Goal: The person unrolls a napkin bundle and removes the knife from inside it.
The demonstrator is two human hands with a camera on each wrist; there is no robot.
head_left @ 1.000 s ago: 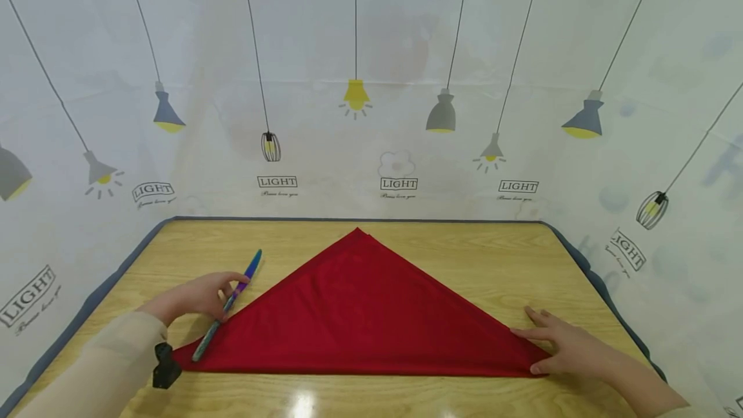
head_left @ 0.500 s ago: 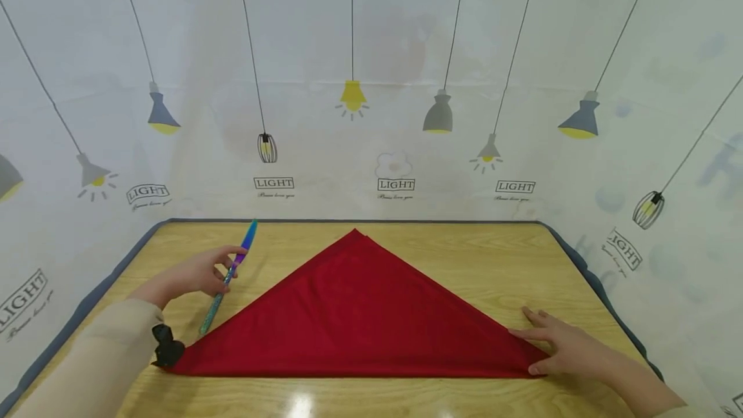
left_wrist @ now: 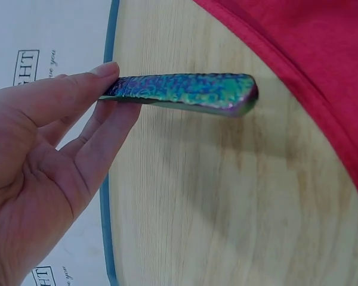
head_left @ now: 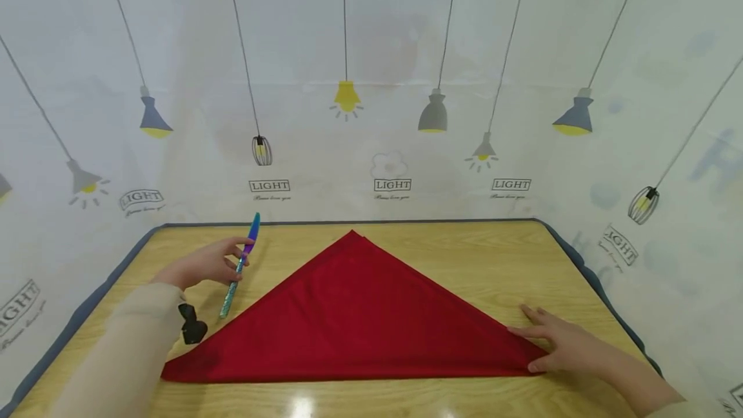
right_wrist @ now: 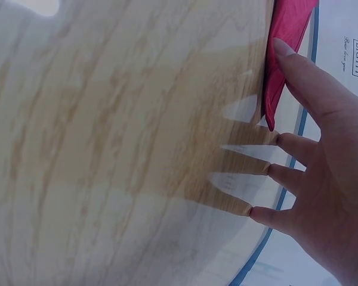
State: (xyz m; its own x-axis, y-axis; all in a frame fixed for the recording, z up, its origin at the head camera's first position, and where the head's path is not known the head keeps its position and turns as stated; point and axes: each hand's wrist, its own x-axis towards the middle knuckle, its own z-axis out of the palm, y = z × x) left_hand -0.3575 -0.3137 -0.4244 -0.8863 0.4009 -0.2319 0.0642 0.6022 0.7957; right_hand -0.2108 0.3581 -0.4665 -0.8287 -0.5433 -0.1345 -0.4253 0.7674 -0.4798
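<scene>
My left hand (head_left: 211,262) pinches a table knife (head_left: 230,298) between thumb and fingers, left of the red cloth. The knife has a blue-purple blade pointing away and a textured, iridescent handle, whose end faces me. In the left wrist view the handle (left_wrist: 191,90) hangs over the wood, apart from the cloth. The red cloth (head_left: 348,321) lies as a flat triangle, its peak toward the far edge. At its right corner my right hand (head_left: 569,344) spreads its fingers. The right wrist view shows the thumb on the cloth corner (right_wrist: 280,65) and the other fingertips touching the table.
The wooden table (head_left: 464,398) has a blue edging (head_left: 348,221) along the far side and both sides. Behind it rises a white backdrop (head_left: 313,31) printed with lamps. A black device (head_left: 192,324) sits at my left wrist.
My left hand has carried the knife forward, from lying over the cloth's left side to above the wood beside it. The right hand stays at its corner. The head view has shifted slightly.
</scene>
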